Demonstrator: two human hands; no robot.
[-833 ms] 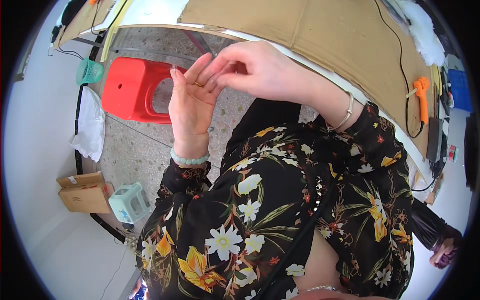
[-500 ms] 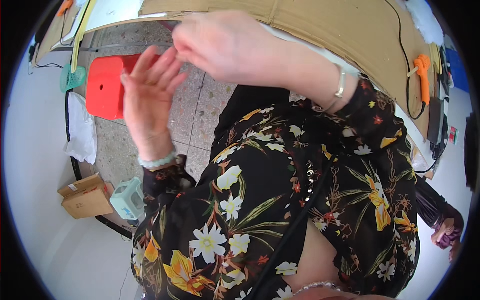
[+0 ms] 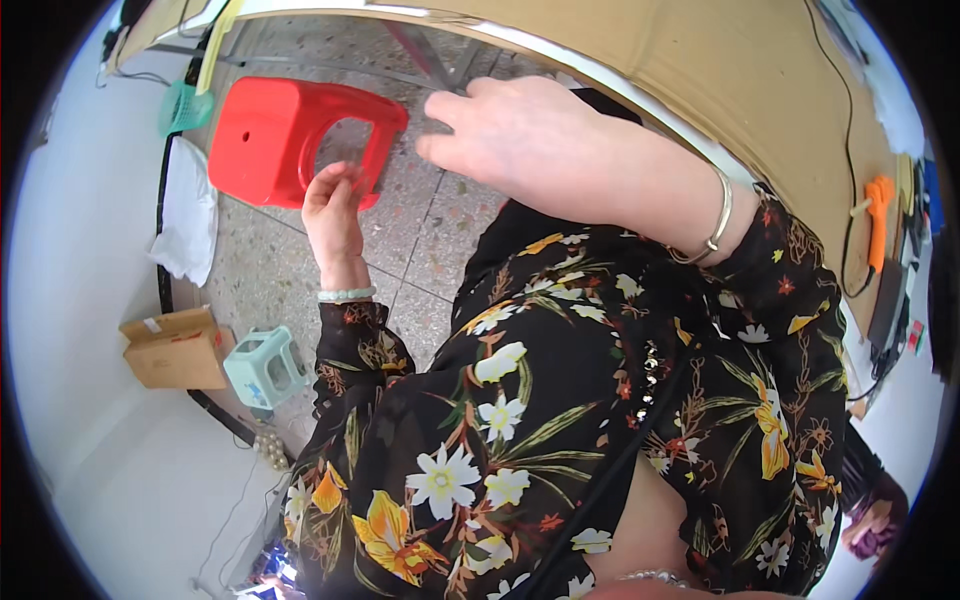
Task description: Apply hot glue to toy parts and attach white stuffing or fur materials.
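Observation:
My left hand (image 3: 335, 222) is raised in front of the red plastic stool (image 3: 250, 140), which stands on the speckled floor. Its thumb and fingertips are pinched together, and whatever they hold, if anything, is too small or blurred to make out. A pale green bead bracelet circles that wrist. To the right, my right hand (image 3: 505, 130) hangs in the air near the cardboard-covered table edge, back of the hand up. Its fingers are loosely bent and apart, slightly smeared by motion, with nothing seen in them. A metal bangle (image 3: 722, 215) is on that wrist.
The cardboard-topped table (image 3: 700, 60) curves along the far side, with an orange glue gun (image 3: 877, 225) and its cord at right. On the left are a green basket (image 3: 185, 108), a white bag (image 3: 188, 215), a cardboard box (image 3: 175, 350) and a mint stool (image 3: 262, 370). Another person's hands (image 3: 872, 520) show lower right.
My hands were close together and have moved apart. The left dropped lower and went from spread fingers to a pinch; the right moved rightward and its fingers loosened. The view shifted slightly.

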